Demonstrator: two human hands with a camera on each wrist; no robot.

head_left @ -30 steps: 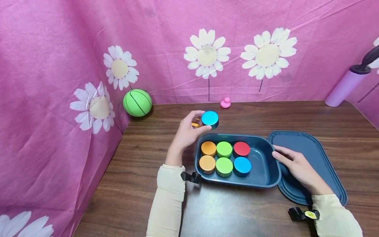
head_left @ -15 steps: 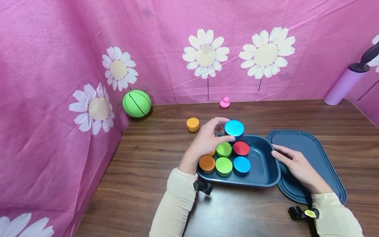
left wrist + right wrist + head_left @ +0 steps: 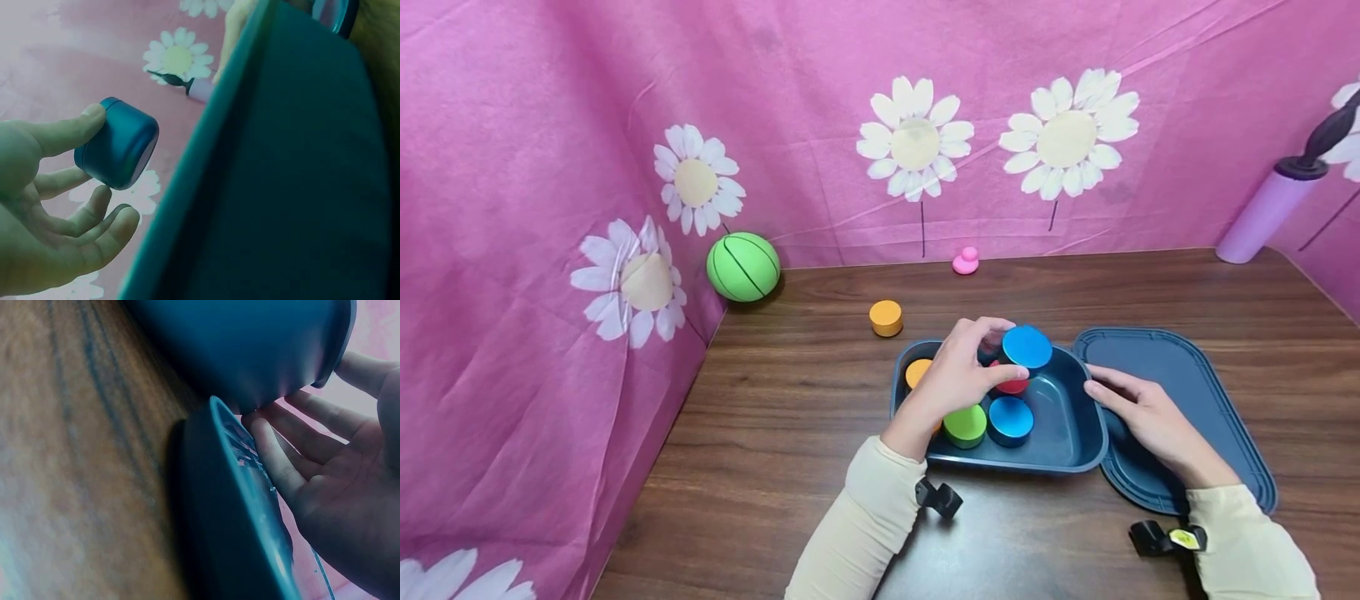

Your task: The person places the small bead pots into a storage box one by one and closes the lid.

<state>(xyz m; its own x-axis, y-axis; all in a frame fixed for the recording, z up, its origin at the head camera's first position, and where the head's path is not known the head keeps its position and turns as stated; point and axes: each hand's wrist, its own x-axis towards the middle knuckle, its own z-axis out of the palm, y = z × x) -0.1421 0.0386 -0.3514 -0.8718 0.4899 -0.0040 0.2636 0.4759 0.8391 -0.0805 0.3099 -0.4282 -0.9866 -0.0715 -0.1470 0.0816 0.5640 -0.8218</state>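
Right of centre, the left hand (image 3: 958,371) pinches a blue jar (image 3: 1027,346) between thumb and fingers, above the box (image 3: 1060,417). The right hand (image 3: 1157,425) holds the box's right end, thumb at the rim, fingers against the wall, over the lid (image 3: 1206,408). Inside show red (image 3: 1011,382), blue (image 3: 1011,421), green (image 3: 965,427) and orange jars (image 3: 917,372), some partly hidden. At lower right, the wrist strap (image 3: 1150,540) bears a yellow label (image 3: 1185,540), its print too small to read.
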